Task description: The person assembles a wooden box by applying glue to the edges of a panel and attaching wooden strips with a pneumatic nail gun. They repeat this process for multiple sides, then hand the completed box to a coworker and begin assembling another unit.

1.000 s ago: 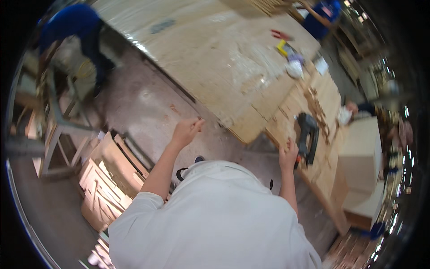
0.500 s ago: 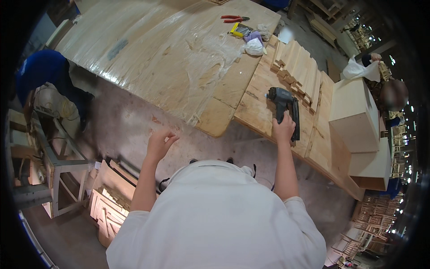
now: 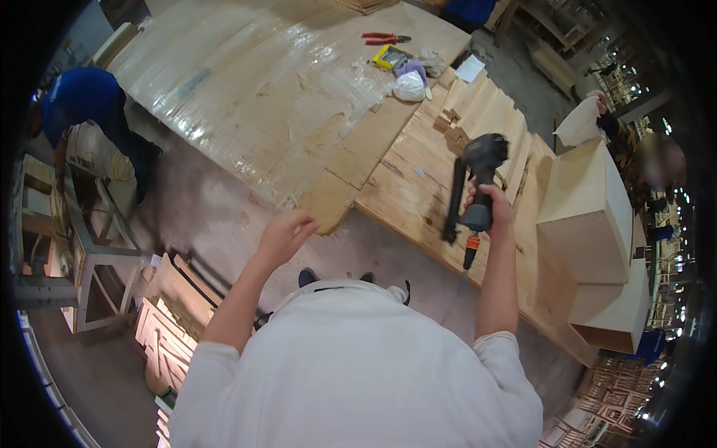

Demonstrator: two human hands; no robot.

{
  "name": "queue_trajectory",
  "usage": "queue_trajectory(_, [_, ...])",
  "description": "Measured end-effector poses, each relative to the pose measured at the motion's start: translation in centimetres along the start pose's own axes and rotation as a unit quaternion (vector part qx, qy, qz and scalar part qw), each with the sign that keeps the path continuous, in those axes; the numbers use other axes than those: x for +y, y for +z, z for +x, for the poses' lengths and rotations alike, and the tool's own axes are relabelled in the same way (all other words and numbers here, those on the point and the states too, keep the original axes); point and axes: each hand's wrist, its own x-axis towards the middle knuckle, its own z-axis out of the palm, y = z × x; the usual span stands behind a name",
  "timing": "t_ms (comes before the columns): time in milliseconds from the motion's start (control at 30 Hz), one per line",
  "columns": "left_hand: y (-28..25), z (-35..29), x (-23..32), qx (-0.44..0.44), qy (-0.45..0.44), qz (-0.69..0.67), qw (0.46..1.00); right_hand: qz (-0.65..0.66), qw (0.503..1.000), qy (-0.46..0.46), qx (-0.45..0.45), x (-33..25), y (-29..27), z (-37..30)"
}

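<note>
My right hand (image 3: 496,212) is closed round the grip of a black nail gun (image 3: 485,154). The gun is raised over the right-hand wooden table (image 3: 403,191), its long magazine to the left and an orange-and-black air fitting (image 3: 471,250) at the bottom of the handle. My left hand (image 3: 290,235) hangs in front of the near corner of the film-covered table (image 3: 246,134), holding nothing, its fingers loosely stretched out to the right.
Wood strips (image 3: 489,104) lie in a row on the right-hand table, beside pale box units (image 3: 586,209). Red-handled pliers (image 3: 385,38), a yellow packet (image 3: 388,57) and a white bag (image 3: 409,86) rest on the film-covered table. A person in blue (image 3: 84,104) bends over a wooden frame (image 3: 101,261).
My right hand has lifted the nail gun off the table and turned it, bringing its magazine to the left. My left hand has shifted slightly right, its fingers straightening.
</note>
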Motion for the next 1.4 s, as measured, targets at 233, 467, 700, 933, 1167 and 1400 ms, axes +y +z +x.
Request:
queue_trajectory(233, [9.1,5.0,11.0,0.096,0.276,0.081,0.953,0.476,0.841,-0.124,-0.224,3.4,3.5,-2.2])
queue_trajectory(467, [12.9,5.2,11.9,0.158,0.24,0.088,0.954,0.515,0.819,-0.135,-0.213,6.4,4.2,-2.3])
queue_trajectory(700, [14.9,3.8,10.1,0.245,0.154,0.061,0.955,0.484,0.846,-0.122,-0.188,7.7,6.2,-1.9])
queue_trajectory(933, [12.0,0.3,9.0,0.147,0.255,0.063,0.954,0.536,0.816,-0.098,-0.195,8.7,2.6,-0.1])
queue_trajectory(1167, [14.0,-0.3,7.8,0.078,0.051,-0.179,0.979,0.523,0.824,-0.104,-0.19,10.6,-1.5,-0.6])
queue_trajectory(1400, [15.6,9.5,4.9,0.011,-0.048,-0.12,0.992,0.496,0.842,-0.11,-0.182,11.2,-5.2,-2.1])
